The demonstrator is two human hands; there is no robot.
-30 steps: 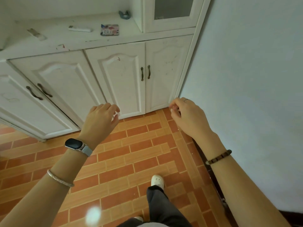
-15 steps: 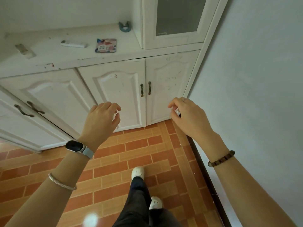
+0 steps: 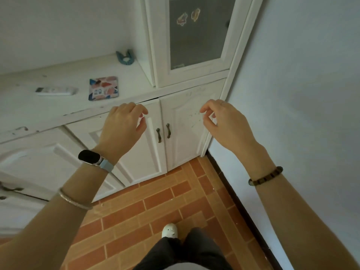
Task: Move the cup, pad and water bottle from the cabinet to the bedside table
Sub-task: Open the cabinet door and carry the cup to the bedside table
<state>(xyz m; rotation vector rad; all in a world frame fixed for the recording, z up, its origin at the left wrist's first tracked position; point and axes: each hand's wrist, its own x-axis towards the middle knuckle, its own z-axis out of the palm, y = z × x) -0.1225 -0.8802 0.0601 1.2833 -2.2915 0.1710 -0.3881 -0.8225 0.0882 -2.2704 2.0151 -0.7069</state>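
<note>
Head cam: both hands empty, left hand (image 3: 124,125) and right hand (image 3: 226,123) loosely curled in front of the white wooden cabinet (image 3: 175,90). Colourful square pad (image 3: 103,88) lies on its counter; cup and bottle not visible. Grabbing the white remote (image 3: 56,91) nearby instead seems the risk.

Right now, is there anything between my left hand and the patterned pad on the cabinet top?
Nothing visible. The left hand hangs empty just in front of the counter edge, and the pad lies flat beyond it on bare counter; the remote control sits off to the pad's left.

Empty hands (image 3: 124,123) before cabinet (image 3: 183,121)
</note>
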